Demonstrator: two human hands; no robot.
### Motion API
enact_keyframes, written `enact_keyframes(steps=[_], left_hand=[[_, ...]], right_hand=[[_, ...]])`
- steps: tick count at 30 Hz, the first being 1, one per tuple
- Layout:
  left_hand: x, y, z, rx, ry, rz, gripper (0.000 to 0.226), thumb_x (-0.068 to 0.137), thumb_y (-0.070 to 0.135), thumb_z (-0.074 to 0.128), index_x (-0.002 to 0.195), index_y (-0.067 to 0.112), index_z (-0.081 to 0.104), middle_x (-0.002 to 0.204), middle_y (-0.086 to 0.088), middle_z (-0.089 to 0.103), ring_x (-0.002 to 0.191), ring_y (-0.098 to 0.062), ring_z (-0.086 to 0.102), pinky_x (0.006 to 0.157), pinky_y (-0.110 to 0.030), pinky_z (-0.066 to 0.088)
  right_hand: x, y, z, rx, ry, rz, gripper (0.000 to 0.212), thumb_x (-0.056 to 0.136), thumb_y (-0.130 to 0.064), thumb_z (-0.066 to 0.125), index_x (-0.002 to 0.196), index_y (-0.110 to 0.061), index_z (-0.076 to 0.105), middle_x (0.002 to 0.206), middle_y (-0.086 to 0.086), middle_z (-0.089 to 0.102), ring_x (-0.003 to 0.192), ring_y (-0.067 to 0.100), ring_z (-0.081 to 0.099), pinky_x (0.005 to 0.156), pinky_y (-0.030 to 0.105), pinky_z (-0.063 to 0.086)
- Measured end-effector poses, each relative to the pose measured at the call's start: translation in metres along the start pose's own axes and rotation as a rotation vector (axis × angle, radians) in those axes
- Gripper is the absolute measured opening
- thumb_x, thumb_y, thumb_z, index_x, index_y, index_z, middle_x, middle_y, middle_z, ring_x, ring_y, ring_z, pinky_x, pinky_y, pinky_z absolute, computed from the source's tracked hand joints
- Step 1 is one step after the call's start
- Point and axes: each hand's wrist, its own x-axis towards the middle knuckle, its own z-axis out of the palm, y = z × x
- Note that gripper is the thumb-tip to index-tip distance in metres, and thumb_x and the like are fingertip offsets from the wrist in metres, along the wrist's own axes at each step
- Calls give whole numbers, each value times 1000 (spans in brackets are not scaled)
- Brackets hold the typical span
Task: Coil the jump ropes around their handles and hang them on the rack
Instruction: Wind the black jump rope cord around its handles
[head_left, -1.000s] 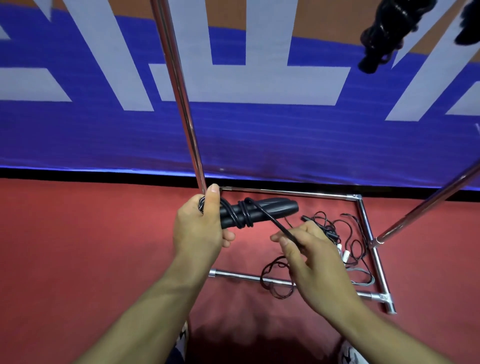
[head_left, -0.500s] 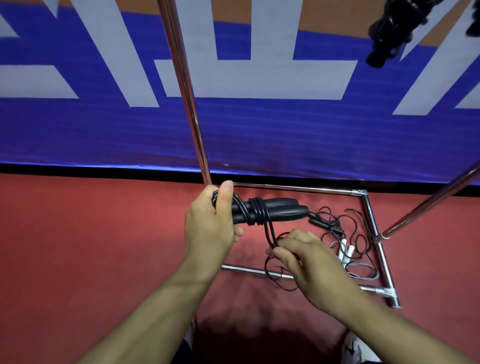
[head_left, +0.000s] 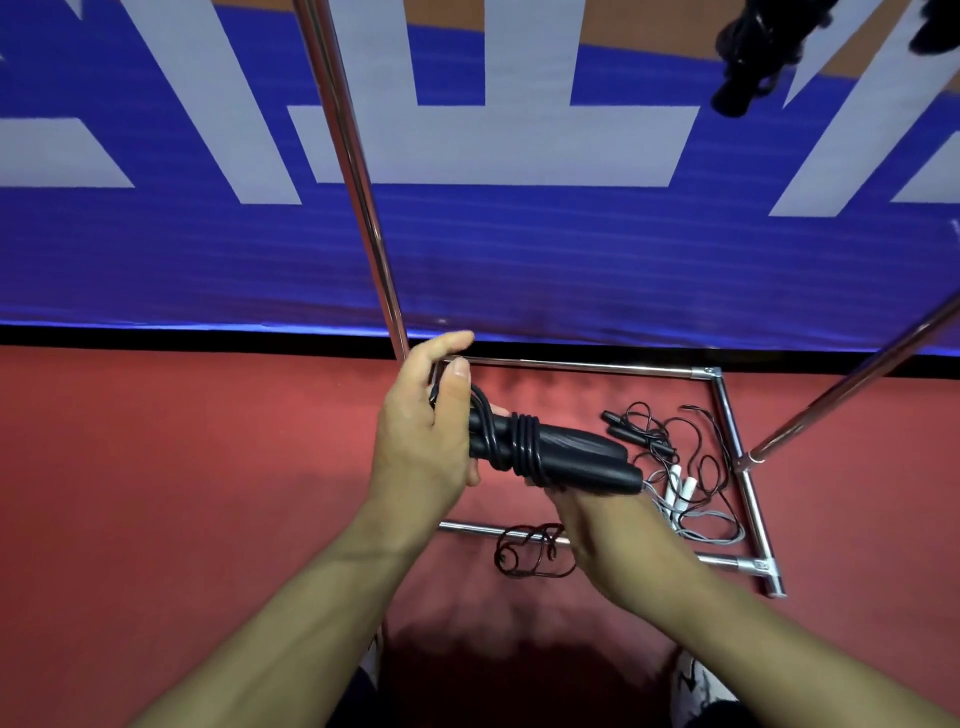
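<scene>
Left hand (head_left: 423, 431) curled with thumb pressed down, right hand (head_left: 608, 525) beneath, fingers hidden

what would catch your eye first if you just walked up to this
Two hands at centre: the left hand grips black jump rope handles wound with cord, the right hand beneath them. Behind, loose jump ropes lie tangled on the red floor inside the chrome rack base.

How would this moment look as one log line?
step: coiling rope | left hand: holds black handles | right hand: under handles, fingers hidden | rack: behind
</scene>
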Motion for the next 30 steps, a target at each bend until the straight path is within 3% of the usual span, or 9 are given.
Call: enact_keyframes(steps=[2, 6, 9, 13, 17, 20, 22, 25, 30], left_hand=[[-1, 0, 0, -27, -95, -56, 21, 106, 16, 42, 114, 22, 60, 58, -9, 63, 32, -17, 43, 34, -23, 36], [-1, 3, -5, -22, -318, -130, 19, 105, 20, 45, 107, 26, 63, 77, -38, 56, 33, -19, 40, 34, -19, 32], [-1, 2, -6, 35, -373, -131, 20, 105, 21, 46, 104, 25, 65, 67, -31, 49, 35, -20, 40, 35, -19, 31], [2, -10, -6, 235, -252, -37, 20, 103, 21, 50, 97, 29, 67, 60, -7, 52, 39, -19, 49, 38, -26, 40], [3, -17, -4, 357, 38, -11, 21, 102, 24, 50, 90, 33, 65, 65, -3, 64, 40, -15, 59, 38, -27, 47], [4, -14, -4, 294, 196, 12, 22, 103, 23, 47, 93, 31, 65, 70, -5, 68, 40, -17, 62, 41, -32, 52], [7, -11, -4, 199, 265, -33, 24, 105, 24, 44, 92, 30, 63, 72, -13, 66, 38, -20, 61, 38, -33, 51], [9, -8, -3, 80, 288, -90, 24, 106, 25, 41, 95, 22, 62, 72, -20, 63, 34, -18, 55, 36, -31, 47], [5, -8, 2, 47, 231, -83, 25, 106, 26, 41, 91, 25, 62, 65, -13, 64, 34, -19, 54, 36, -27, 42]], right_hand=[[0, 4, -5, 82, 25, 50, 24, 91, -12, 46, 90, -35, 39, 79, -13, 45, 64, 11, 47, 59, 36, 43], [11, 12, -21, 239, 135, 161, 27, 91, -15, 52, 93, -41, 47, 97, -16, 59, 88, 5, 60, 72, 29, 50], [13, 14, -29, 271, 305, 104, 23, 96, -23, 58, 96, -42, 45, 110, -20, 59, 106, 6, 59, 87, 31, 48], [14, 12, -38, 205, 469, 72, 21, 88, -22, 73, 91, -27, 53, 94, -9, 62, 98, 13, 56, 96, 24, 42], [14, 1, -36, -10, 525, -64, 12, 73, -11, 72, 79, -19, 64, 72, -8, 59, 70, 15, 51, 114, 46, 32], [2, -25, -15, -92, 416, -91, 18, 78, -24, 69, 96, -25, 65, 74, -13, 60, 73, 16, 55, 92, 38, 45], [-7, -37, -3, 109, 320, -31, 13, 90, -30, 60, 103, -29, 58, 72, -18, 58, 70, 4, 54, 75, 26, 45], [-3, -40, 6, 640, 59, 269, 10, 102, -21, 49, 93, -21, 44, 68, -4, 63, 52, 9, 53, 59, 36, 47], [6, -35, 2, 773, 9, 375, 24, 102, -12, 41, 104, -32, 54, 82, -4, 62, 60, 19, 64, 48, 37, 53]])
